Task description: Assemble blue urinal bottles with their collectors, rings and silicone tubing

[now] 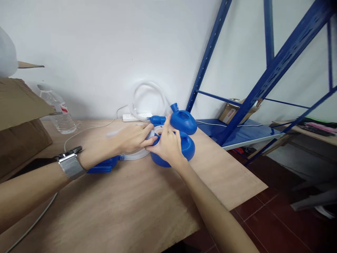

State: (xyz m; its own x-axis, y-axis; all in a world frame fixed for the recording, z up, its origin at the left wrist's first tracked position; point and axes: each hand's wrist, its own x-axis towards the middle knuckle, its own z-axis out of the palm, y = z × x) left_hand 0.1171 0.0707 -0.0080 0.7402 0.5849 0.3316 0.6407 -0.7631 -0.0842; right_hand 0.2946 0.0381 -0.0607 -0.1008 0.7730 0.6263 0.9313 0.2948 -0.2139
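Note:
A blue plastic urinal bottle (187, 147) lies on the wooden table, its mouth end under both my hands. My right hand (167, 146) is closed around that mouth end, index finger stretched forward. My left hand (138, 138), with a watch on its wrist, pinches at the same spot, where a clear hose (135, 155) curves round; the fingers partly hide what they grip. A second blue urinal bottle (184, 121) rests just behind. Under my left forearm is another blue plastic part (105, 164), joined to the hose. A blue tubular piece (158, 119) lies behind my hands.
Against the wall are a white power strip (127, 117) and a looped clear hose (150, 83). A water bottle (61, 114) and cardboard boxes (21, 116) stand at left. A blue metal shelf (244, 131) adjoins the table's right side. A cable (86, 129) crosses the wooden table (126, 211).

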